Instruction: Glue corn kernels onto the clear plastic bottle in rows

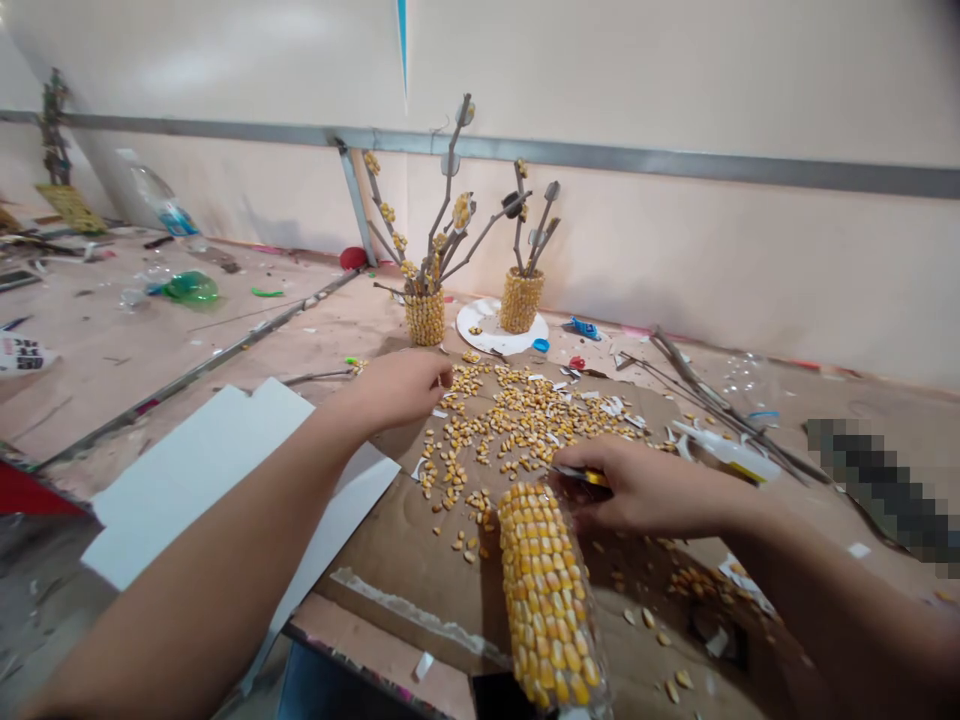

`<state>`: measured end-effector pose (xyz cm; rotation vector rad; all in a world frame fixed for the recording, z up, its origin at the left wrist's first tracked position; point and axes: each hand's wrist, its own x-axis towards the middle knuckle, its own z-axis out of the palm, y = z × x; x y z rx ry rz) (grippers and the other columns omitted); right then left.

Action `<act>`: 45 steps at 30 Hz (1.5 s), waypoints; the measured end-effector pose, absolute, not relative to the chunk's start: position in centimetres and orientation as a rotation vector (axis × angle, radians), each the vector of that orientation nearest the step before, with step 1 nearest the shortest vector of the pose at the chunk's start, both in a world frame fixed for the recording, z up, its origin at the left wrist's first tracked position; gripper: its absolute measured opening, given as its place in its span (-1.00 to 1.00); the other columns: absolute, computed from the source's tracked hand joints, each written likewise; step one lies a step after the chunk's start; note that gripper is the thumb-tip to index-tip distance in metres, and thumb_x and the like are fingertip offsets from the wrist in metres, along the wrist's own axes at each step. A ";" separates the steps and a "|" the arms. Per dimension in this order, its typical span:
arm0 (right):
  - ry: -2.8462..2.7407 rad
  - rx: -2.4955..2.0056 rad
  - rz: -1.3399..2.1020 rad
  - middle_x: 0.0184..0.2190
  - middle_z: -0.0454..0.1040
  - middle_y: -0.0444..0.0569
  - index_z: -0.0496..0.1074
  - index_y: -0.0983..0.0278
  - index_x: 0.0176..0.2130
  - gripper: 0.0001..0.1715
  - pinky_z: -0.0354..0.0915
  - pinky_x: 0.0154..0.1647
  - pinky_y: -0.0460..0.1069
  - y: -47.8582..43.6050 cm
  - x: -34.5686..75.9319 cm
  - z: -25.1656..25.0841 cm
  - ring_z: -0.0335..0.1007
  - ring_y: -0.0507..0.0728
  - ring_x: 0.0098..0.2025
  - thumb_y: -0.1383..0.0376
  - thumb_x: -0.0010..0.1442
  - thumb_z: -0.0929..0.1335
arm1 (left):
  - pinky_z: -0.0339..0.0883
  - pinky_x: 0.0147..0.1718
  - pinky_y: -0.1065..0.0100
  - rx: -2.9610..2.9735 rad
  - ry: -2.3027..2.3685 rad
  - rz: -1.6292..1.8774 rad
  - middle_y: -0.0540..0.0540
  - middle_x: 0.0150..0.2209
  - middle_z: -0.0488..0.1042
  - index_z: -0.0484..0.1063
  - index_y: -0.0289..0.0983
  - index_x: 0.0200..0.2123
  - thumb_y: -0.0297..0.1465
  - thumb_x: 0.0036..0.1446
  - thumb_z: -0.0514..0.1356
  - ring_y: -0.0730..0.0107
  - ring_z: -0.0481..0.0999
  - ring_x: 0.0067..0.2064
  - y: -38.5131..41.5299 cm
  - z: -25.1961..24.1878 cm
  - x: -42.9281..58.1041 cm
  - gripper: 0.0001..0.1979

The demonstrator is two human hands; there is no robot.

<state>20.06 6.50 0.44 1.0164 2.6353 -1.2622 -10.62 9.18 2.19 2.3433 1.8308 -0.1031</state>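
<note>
My left hand [409, 388] is over the far left edge of the loose corn kernels [517, 420], fingers curled together; anything between them is too small to make out. In my right hand [626, 485] is a small tool [592, 476] with a grey blade-like part and a yellow part, mostly hidden by the fingers. Just left of that hand, near the front edge, is a cylinder covered in rows of corn kernels [544, 590], leaning slightly. A brown cardboard sheet [397, 565] lies under the kernels.
Two kernel-covered pots [425, 318] with twigs stand at the back, one on a white disc [484, 338]. White board [202, 470] lies at left. Sticks [720, 400] and a white glue bottle [727, 452] lie at right. A green bottle piece [191, 288] sits far left.
</note>
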 end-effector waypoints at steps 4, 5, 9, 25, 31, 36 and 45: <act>2.716 1.037 -1.216 -0.39 0.44 -0.17 0.41 0.24 -0.30 -0.88 0.21 -0.31 -0.06 6.3 19.5 0.2 0.32 0.06 -0.33 0.37 0.17 0.44 | 0.36 -0.26 0.31 2.316 1.879 -0.079 -0.17 -0.10 0.69 0.59 -0.24 -0.12 -0.35 0.23 0.12 0.18 0.62 -0.15 9.3 2.3 -10.7 -0.73; 2.727 1.049 -1.218 -0.38 0.45 -0.16 0.42 0.24 -0.28 -0.89 0.22 -0.30 -0.06 6.3 19.3 0.1 0.34 0.06 -0.33 0.35 0.19 0.45 | 0.35 -0.27 0.30 2.316 1.875 -0.079 -0.17 -0.10 0.69 0.60 -0.24 -0.13 -0.35 0.23 0.12 0.17 0.62 -0.15 9.3 2.2 -10.7 -0.73; 2.752 1.080 -1.228 -0.31 0.54 -0.10 0.49 0.24 -0.18 -0.84 0.27 -0.25 -0.03 6.1 19.2 0.0 0.42 0.10 -0.28 0.25 0.23 0.47 | 0.36 -0.27 0.32 2.325 1.837 -0.099 -0.15 -0.16 0.69 0.62 -0.22 -0.17 -0.36 0.18 0.16 0.18 0.62 -0.17 9.4 1.6 -10.5 -0.76; 2.839 1.130 -1.291 0.02 0.64 0.07 0.51 0.23 0.07 -0.68 0.40 0.01 0.10 4.8 17.9 -1.0 0.56 0.22 -0.02 0.29 0.32 0.40 | 0.43 -0.20 0.30 2.326 1.873 0.013 -0.17 -0.06 0.68 0.61 -0.21 -0.10 -0.35 0.27 0.14 0.15 0.64 -0.11 9.8 0.5 -10.2 -0.74; 2.818 1.139 -1.278 0.05 0.62 0.05 0.47 0.21 0.15 -0.62 0.37 0.05 0.10 4.6 18.0 0.3 0.54 0.20 0.00 0.29 0.35 0.39 | 0.45 0.03 0.20 2.382 1.887 0.143 -0.22 0.07 0.64 0.61 -0.24 0.01 -0.39 0.34 0.07 0.08 0.61 0.06 10.4 -1.5 -9.2 -0.66; 2.851 1.144 -1.297 0.02 0.62 -0.01 0.45 0.18 0.16 -0.60 0.35 0.02 0.07 4.2 17.9 0.8 0.53 0.16 -0.03 0.33 0.35 0.37 | 0.45 0.07 0.19 2.402 1.919 0.217 -0.22 0.05 0.65 0.61 -0.26 0.03 -0.38 0.38 0.07 0.08 0.61 0.07 11.0 -2.7 -9.0 -0.66; 2.915 1.367 -1.194 -0.24 0.56 -0.04 0.49 0.23 0.07 -0.68 0.28 -0.17 0.05 4.9 18.3 0.2 0.40 0.13 -0.26 0.25 0.35 0.33 | 0.43 0.05 0.20 2.490 1.914 0.234 -0.21 -0.03 0.66 0.66 -0.25 -0.05 -0.46 0.35 0.07 0.09 0.61 0.04 11.8 -3.5 -9.2 -0.67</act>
